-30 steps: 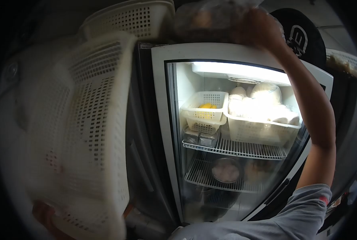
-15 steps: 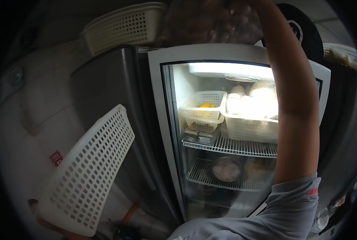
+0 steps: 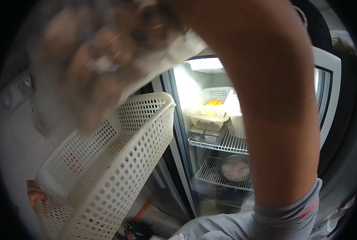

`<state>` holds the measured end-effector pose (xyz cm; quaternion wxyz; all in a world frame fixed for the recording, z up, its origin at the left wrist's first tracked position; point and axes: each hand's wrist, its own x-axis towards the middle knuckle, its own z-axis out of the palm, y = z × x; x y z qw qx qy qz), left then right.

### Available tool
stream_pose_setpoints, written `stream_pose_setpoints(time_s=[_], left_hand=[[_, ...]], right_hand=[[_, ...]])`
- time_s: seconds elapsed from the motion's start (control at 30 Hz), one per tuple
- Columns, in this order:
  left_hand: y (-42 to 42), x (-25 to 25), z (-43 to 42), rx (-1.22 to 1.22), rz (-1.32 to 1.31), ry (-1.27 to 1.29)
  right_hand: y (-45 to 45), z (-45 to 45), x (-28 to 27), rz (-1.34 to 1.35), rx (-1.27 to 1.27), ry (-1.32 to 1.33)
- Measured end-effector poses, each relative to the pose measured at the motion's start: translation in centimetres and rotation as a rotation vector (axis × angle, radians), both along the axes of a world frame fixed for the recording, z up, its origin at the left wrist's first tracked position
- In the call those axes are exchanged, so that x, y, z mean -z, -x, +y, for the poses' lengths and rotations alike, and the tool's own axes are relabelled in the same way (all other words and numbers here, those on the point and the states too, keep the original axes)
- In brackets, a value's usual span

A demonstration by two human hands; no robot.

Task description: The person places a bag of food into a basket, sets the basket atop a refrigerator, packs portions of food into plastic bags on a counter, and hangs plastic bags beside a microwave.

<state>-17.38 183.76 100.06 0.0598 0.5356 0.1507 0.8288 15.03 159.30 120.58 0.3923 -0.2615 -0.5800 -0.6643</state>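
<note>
My left hand [image 3: 35, 194], at the lower left, grips the end of a long white perforated plastic basket [image 3: 134, 156]. The basket is tilted, with its open top and inside in view; small bits lie on its bottom. My right arm crosses the picture and bends at the top edge, where the fingers are cut off or blurred. From that arm hangs a clear plastic bag [image 3: 106, 52] of brownish, roundish pieces, smeared by motion and too blurred to name. The bag is over the far left part of the basket.
Behind stands a lit glass-door fridge. Its wire shelves hold small white baskets [image 3: 208, 116], one with yellow items, and a round bowl [image 3: 235, 168] of pale pieces. A dark appliance [image 3: 162, 180] is beside it. A black round object [image 3: 314, 24] sits at the upper right.
The bag has come down and left from the fridge top, nearer to me, with my right arm. My left hand has raised and turned the basket, so its inside now shows.
</note>
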Motion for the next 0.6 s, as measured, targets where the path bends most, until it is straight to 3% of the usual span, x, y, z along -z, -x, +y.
stream_pose_setpoints(time_s=[0.07, 0.17, 0.23, 0.27, 0.43, 0.6], left_hand=[[-1.1, -2.1, -0.5, -0.040, 0.004, -0.052], [-2.4, -5.0, -1.2, -0.060, 0.013, -0.112], [-3.3, -6.8, -1.5, -0.079, 0.023, -0.146], [-3.8, -7.6, -1.8, -0.087, 0.026, -0.165], [-6.0, -10.7, -2.9, -0.125, 0.031, -0.254], [-7.7, -13.2, -3.4, -0.165, 0.040, -0.325]], right_hand=[[0.0, -2.1, 5.2, 0.013, 0.079, 0.245], [1.0, -3.6, 3.9, 0.167, 0.105, 0.617], [1.3, 0.5, 4.2, -0.011, -0.032, 0.058], [2.1, 2.6, 3.5, -0.036, -0.134, -0.021], [10.7, 8.2, -3.9, 0.010, -0.836, 0.249], [11.4, 7.7, -7.1, 0.074, -1.041, 0.323]])
